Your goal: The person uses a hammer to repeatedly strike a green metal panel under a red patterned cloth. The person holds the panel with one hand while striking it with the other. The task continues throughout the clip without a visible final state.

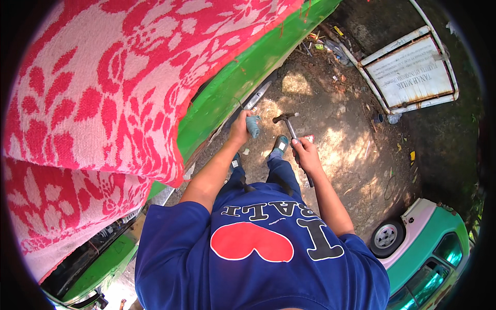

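Observation:
My right hand [307,156] is closed round the handle of a hammer [291,126]. Its dark metal head points away from me, and the handle's end sticks out below my fist. In my left hand [240,127] is a blue-grey, cloth-like bundle [252,125], gripped beside the green car body. A thin dark rod shows above that fist; whether it belongs to the bundle, I cannot tell. The green car body panel [222,98] runs along my left, close to the left hand. A red and pink patterned cloth [113,88] drapes over it.
At the far right a white sign board in a rusty frame [413,72] leans by the wall. A green and white car [429,253] stands at the lower right. Litter [336,51] lies on the sunlit dirt ground [330,113] ahead; my shoes [280,143] are below my hands.

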`<state>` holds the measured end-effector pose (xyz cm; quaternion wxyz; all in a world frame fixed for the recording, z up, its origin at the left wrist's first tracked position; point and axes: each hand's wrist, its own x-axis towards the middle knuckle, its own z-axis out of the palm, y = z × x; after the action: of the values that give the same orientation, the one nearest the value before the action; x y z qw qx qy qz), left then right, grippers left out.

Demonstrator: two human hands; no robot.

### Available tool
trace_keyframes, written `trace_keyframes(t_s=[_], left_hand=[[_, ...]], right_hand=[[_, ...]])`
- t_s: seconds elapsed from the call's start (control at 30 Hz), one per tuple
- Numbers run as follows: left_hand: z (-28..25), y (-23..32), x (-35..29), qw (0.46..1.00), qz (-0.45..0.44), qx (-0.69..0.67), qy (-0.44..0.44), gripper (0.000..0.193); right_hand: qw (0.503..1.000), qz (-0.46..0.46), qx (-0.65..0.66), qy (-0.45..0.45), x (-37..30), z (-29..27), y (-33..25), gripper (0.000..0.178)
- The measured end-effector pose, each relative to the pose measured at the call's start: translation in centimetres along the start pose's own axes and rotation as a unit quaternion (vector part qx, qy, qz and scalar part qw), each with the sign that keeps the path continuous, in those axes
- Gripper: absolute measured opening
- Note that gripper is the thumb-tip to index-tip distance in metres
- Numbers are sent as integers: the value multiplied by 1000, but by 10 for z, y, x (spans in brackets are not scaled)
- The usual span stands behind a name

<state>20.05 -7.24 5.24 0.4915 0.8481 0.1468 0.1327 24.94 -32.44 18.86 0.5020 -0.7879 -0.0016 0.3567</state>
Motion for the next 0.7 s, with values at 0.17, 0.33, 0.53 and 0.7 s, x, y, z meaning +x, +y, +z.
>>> trace_keyframes(t_s=[0.17, 0.33, 0.53, 0.7], left_hand=[[0, 5, 1, 998, 38, -51, 17, 59], [-5, 3, 1, 997, 58, -31, 27, 58], [-6, 7, 6, 999, 43, -22, 26, 57], [-3, -1, 5, 999, 35, -12, -3, 51]], right_hand=[[1000, -7, 14, -13, 2, -4, 0, 28], [1000, -14, 1, -8, 8, -7, 1, 32], [1000, -7, -5, -9, 11, -9, 3, 34], [1000, -3, -8, -14, 13, -7, 0, 35]])
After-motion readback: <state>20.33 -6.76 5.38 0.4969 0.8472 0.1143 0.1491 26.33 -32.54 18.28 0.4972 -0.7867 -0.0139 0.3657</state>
